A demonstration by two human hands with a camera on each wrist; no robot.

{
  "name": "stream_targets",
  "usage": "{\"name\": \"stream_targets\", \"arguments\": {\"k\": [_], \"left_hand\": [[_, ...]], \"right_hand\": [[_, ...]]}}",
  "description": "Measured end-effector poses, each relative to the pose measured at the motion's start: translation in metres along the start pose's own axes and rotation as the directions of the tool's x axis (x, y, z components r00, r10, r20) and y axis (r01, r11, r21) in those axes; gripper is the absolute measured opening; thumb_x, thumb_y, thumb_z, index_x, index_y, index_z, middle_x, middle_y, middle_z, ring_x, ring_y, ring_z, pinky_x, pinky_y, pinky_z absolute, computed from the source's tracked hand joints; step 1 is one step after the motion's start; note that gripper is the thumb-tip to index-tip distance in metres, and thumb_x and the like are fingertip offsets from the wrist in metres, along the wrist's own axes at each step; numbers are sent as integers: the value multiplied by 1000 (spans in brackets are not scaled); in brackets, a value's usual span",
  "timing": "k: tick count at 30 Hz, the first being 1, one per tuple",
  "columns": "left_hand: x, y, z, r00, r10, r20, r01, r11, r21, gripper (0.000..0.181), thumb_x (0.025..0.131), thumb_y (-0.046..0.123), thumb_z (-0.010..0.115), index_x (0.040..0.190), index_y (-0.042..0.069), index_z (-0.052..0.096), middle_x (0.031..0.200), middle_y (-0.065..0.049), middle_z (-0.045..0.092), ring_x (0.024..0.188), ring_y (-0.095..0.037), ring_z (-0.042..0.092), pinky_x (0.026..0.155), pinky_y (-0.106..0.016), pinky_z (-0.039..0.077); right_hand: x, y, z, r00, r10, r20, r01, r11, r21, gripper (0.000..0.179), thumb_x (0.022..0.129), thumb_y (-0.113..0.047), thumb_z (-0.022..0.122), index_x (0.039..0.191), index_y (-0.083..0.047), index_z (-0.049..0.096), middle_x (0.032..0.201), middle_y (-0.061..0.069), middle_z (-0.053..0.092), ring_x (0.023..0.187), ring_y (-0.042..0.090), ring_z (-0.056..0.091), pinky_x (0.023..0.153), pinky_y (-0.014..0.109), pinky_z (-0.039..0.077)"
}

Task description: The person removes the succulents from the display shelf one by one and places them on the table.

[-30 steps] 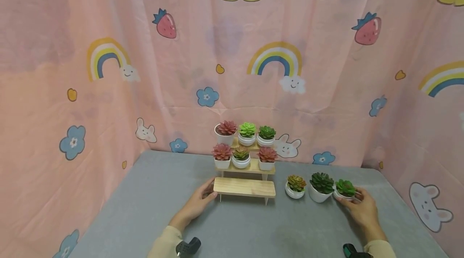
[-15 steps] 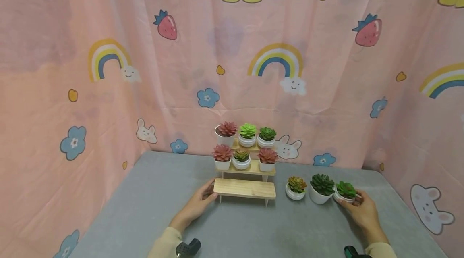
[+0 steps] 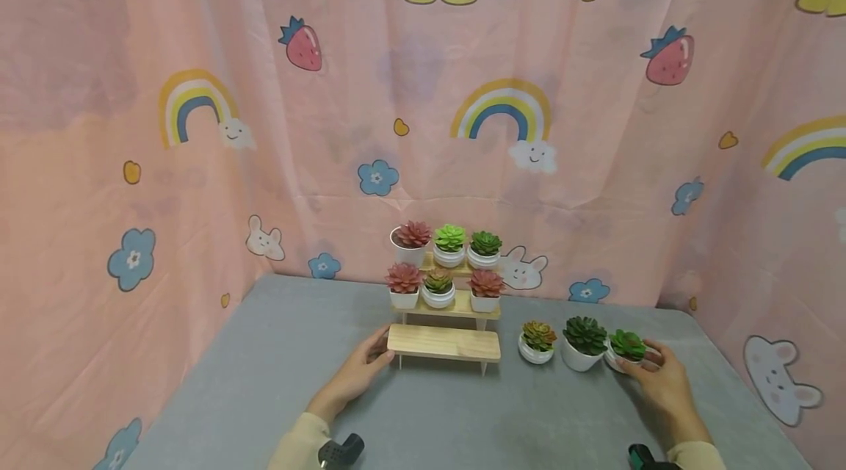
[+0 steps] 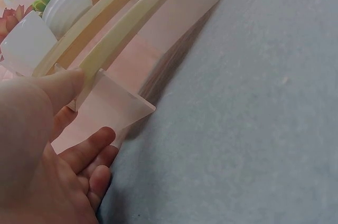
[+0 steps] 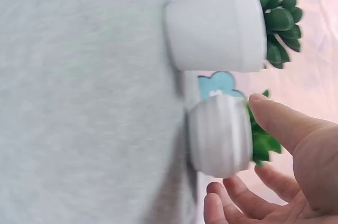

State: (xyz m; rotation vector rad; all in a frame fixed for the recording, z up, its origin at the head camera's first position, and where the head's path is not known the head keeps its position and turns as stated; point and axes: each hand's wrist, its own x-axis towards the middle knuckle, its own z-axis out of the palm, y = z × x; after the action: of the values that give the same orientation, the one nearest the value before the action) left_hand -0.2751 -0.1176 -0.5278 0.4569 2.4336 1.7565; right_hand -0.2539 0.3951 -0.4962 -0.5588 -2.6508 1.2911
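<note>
My left hand (image 3: 357, 369) holds the left end of the lowest shelf (image 3: 443, 343) of a tiered wooden stand. In the left wrist view, the thumb (image 4: 68, 84) lies against the shelf's end and the other fingers are curled below. Over at the right, my right hand (image 3: 663, 382) grips a small green succulent in a white ribbed pot (image 5: 221, 135). Its thumb is at the rim and its fingertips are at the pot's side. A larger dark green succulent in a white pot (image 3: 584, 344) stands just left of it, then an orange-green succulent (image 3: 538, 341).
Several potted succulents fill the stand's upper two shelves, including a bright green one (image 3: 450, 244) on top and a reddish one (image 3: 486, 290) on the middle shelf. The lowest shelf is bare wood. Grey cloth covers the table (image 3: 429, 426); a pink printed curtain (image 3: 423, 88) hangs behind.
The small potted succulent at my right hand has shifted very slightly left, closer to the larger pot. My left hand stays on the shelf end.
</note>
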Motion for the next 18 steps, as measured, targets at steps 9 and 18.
{"name": "stream_targets", "arguments": {"k": [9,18], "left_hand": [[0,-1,1,1000,-10,8,10,1000,4,63,105,30,55,159,7,31,145,-24,54,134,-40,51,110,-61,41],[2,-3,1,1000,-10,7,10,1000,-2,64,105,31,55,159,7,31,147,-22,52,136,-39,50,112,-60,39]], "right_hand": [[-12,-23,-11,999,-21,-39,22,999,24,80,103,-44,53,158,3,20,154,39,31,139,54,35,106,65,40],[-32,-46,-11,982,-117,-150,129,989,72,71,103,-39,54,156,2,29,154,32,38,139,48,38,103,60,42]]}}
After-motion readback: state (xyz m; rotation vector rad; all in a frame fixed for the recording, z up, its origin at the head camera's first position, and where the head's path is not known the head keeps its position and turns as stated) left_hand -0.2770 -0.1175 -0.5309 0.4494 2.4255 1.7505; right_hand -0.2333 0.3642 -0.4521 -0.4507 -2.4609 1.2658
